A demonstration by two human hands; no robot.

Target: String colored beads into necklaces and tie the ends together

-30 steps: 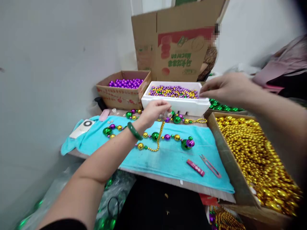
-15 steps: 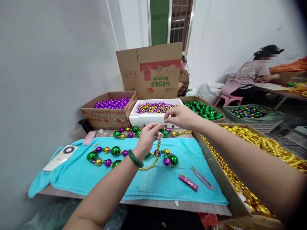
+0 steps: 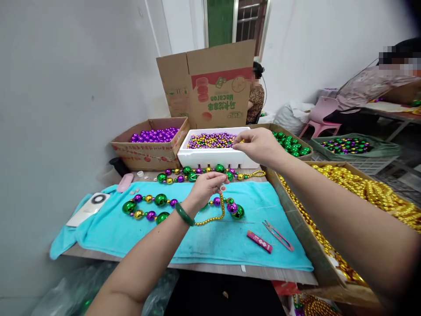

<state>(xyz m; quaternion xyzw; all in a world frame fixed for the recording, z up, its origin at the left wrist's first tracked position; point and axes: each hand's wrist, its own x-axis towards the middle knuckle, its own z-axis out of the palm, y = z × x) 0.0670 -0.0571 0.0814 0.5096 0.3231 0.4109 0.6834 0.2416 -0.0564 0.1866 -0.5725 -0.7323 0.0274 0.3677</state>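
Note:
My left hand [image 3: 208, 186], with a green bangle [image 3: 184, 215] at its wrist, pinches the end of a gold bead strand [image 3: 215, 217] and a small white ring-like piece [image 3: 222, 188]. The strand hangs over the turquoise towel [image 3: 210, 245] beside a necklace of green, purple and gold balls [image 3: 161, 200]. Up and to the right, my right hand [image 3: 255, 142] is in a pinch before the white foam box [image 3: 217, 156]; whatever its fingertips hold is too small to make out. A second ball necklace [image 3: 187, 170] lies behind the towel.
Pink snips [image 3: 278, 235] and a magenta packet [image 3: 259, 242] lie on the towel's right part. Boxes of purple balls [image 3: 154, 135], green balls [image 3: 289, 144] and gold bead strands [image 3: 358, 188] surround the table. Two people sit farther back.
My right hand has moved up and right, farther from my left hand. The left hand stays pinched on the strand. The camera view has shifted slightly.

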